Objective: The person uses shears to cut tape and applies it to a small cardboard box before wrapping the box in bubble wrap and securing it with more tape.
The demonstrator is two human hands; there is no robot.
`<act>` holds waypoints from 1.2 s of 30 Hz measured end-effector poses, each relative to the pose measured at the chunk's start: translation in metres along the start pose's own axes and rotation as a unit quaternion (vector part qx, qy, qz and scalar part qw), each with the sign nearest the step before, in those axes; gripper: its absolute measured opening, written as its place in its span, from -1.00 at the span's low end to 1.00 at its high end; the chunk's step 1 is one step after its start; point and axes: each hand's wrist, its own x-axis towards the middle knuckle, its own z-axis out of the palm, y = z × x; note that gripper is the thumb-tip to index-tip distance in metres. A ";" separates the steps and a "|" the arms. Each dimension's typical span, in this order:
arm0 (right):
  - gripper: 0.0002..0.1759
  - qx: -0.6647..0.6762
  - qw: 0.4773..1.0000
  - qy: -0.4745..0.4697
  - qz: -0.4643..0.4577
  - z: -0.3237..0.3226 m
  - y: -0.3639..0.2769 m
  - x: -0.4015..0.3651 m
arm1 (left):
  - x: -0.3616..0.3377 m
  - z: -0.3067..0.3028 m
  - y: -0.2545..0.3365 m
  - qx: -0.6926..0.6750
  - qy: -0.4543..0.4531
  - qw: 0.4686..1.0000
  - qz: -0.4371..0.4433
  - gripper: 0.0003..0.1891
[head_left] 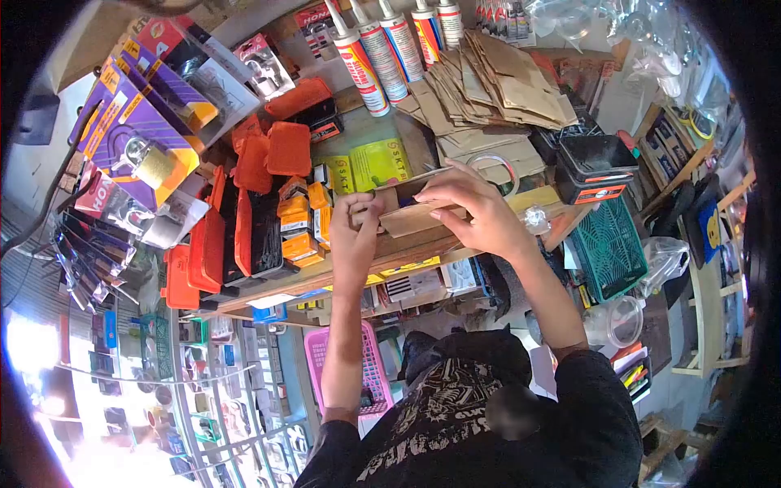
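head view, left fingers [364, 200] gripping brown paper packet [409, 221]; right fingers [446, 193] bent, parted, touching its edge

"SKT" legible on yellow-green packet [378, 167], "HON" partly legible on red card [93, 193], lettering on black shirt [455, 423] indistinct

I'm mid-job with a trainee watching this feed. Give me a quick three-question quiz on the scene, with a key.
1. Multiple choice: what is between the left hand and the right hand?
A) a padlock
B) brown paper
C) a tape roll

2. True or false: in the picture, the pink basket is to the right of the green basket.

3. Count: how many large tubes stand upright in the row at the top?

Key: 1. B; 2. False, it is to the left; 3. Five.
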 end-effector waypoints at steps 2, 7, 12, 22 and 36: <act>-0.51 -0.005 1.000 -0.002 -0.003 0.001 0.000 0.000 | 0.011 0.002 0.006 0.057 -0.010 0.998 -0.029 -0.68; -0.53 -0.003 1.000 0.003 -0.005 0.002 -0.001 -0.001 | 0.020 0.003 0.027 0.153 -0.035 0.986 -0.063 -0.62; -0.57 -0.031 0.999 0.005 -0.009 0.001 -0.002 0.001 | 0.026 0.002 0.024 0.261 -0.019 0.965 -0.008 -0.65; -0.54 -0.017 1.000 0.006 -0.011 0.004 0.001 -0.002 | 0.015 0.012 0.062 0.405 -0.028 0.912 0.054 -0.70; -0.60 -0.012 1.000 0.007 0.002 0.006 -0.001 -0.002 | 0.032 0.000 0.051 0.403 -0.114 0.907 0.036 -0.73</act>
